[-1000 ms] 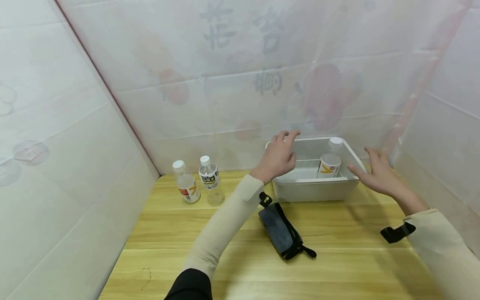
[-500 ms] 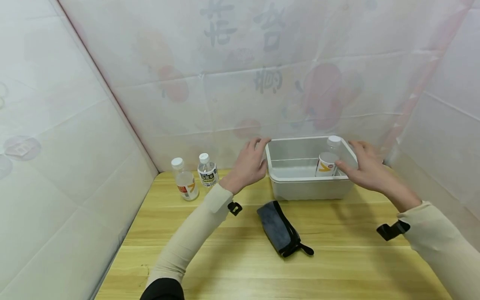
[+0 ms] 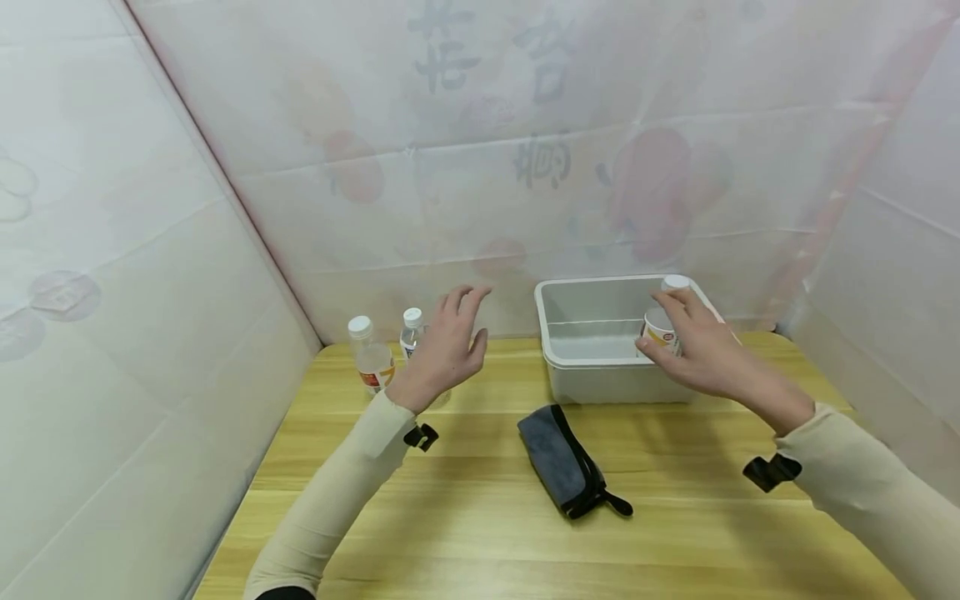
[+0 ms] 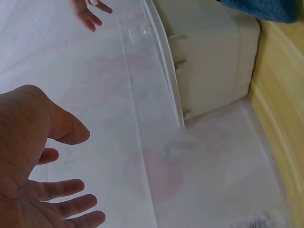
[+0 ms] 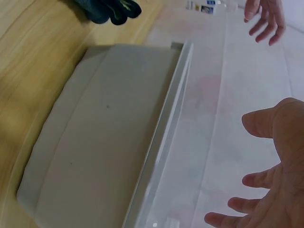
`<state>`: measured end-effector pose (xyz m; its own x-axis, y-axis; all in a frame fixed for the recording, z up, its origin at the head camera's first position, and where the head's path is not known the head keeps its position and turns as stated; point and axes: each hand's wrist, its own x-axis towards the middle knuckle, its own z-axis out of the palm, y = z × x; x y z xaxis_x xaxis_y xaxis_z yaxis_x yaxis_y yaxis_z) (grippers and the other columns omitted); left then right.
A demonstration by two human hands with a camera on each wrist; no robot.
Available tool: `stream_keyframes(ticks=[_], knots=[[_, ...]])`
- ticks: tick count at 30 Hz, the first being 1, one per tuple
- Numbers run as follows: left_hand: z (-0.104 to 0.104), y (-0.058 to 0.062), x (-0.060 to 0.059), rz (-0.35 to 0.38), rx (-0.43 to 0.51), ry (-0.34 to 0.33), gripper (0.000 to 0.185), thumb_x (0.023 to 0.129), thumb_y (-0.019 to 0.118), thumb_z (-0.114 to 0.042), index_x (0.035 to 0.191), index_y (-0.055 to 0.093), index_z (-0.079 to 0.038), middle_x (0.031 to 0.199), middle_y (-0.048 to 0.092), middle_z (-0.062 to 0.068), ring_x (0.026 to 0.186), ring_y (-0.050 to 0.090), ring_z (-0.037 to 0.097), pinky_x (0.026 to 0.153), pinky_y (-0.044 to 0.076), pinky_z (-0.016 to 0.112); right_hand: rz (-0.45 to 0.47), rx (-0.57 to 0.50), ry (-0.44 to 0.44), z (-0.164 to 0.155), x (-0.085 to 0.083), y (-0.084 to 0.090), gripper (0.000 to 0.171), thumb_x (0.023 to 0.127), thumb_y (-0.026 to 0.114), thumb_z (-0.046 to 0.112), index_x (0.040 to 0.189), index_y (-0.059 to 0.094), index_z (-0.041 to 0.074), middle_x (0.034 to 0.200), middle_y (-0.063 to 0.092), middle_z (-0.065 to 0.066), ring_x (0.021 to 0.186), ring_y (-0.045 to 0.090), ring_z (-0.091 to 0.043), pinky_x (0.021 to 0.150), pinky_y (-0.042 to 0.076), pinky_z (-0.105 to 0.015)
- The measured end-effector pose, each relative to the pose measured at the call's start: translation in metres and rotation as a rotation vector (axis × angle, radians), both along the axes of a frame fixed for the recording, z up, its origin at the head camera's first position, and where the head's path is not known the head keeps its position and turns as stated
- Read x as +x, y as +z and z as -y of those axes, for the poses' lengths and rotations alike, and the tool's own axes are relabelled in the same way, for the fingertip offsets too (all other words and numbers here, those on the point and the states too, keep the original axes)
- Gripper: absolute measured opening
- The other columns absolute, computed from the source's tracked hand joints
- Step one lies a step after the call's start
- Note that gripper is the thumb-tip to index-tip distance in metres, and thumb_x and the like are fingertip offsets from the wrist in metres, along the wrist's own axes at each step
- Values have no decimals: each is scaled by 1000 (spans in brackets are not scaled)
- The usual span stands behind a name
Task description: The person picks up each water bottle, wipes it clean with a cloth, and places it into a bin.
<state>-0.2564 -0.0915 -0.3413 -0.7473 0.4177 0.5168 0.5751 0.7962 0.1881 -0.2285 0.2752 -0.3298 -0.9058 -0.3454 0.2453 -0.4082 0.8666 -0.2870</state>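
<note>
My left hand (image 3: pixel 446 350) is raised over the table's left half, fingers spread and holding nothing. It partly covers a clear bottle (image 3: pixel 410 335) with a white cap; another white-capped bottle (image 3: pixel 372 358) with a red and orange label stands beside that one. Above the right side of a white plastic bin (image 3: pixel 600 385) is my right hand (image 3: pixel 701 350), fingers apart and nothing gripped. Inside the bin stands a bottle (image 3: pixel 658 325), partly hidden by that hand. In the right wrist view the bin (image 5: pixel 109 128) lies below the hand, apart from the fingers.
A folded grey cloth (image 3: pixel 555 457) with black edging and a loop lies in front of the bin on the wooden table (image 3: pixel 480 533). White patterned sheeting (image 3: pixel 465 208) walls off the back and both sides.
My left hand has moved left, away from the bin to near the two bottles. My right hand has shifted left, from beyond the bin's right edge to over it.
</note>
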Motion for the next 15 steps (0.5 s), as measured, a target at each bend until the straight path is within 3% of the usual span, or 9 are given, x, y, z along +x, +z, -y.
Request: stream_keyframes(ticks=[3, 7, 15], knots=[[11, 0, 5, -29, -1, 25, 54, 98, 58, -14, 150, 42, -9, 144, 49, 20, 129, 53, 40, 103, 50, 53, -15, 24, 23, 9, 1, -1, 79, 103, 58, 38, 159, 21, -4, 157, 25, -36, 105, 62, -46, 90, 48, -64], [25, -3, 11, -62, 7, 54, 54, 97, 60, -13, 148, 44, -9, 143, 50, 22, 128, 53, 42, 106, 48, 56, -37, 27, 56, 19, 2, -3, 78, 102, 61, 35, 158, 24, -4, 155, 30, -35, 123, 51, -54, 95, 45, -67], [46, -15, 17, -78, 50, 114, 54, 95, 64, -11, 146, 45, -9, 142, 50, 24, 121, 55, 44, 98, 51, 55, -65, 24, 101, 35, 7, -6, 73, 99, 65, 31, 156, 32, -1, 150, 38, -32, 129, 46, -54, 96, 43, -71]])
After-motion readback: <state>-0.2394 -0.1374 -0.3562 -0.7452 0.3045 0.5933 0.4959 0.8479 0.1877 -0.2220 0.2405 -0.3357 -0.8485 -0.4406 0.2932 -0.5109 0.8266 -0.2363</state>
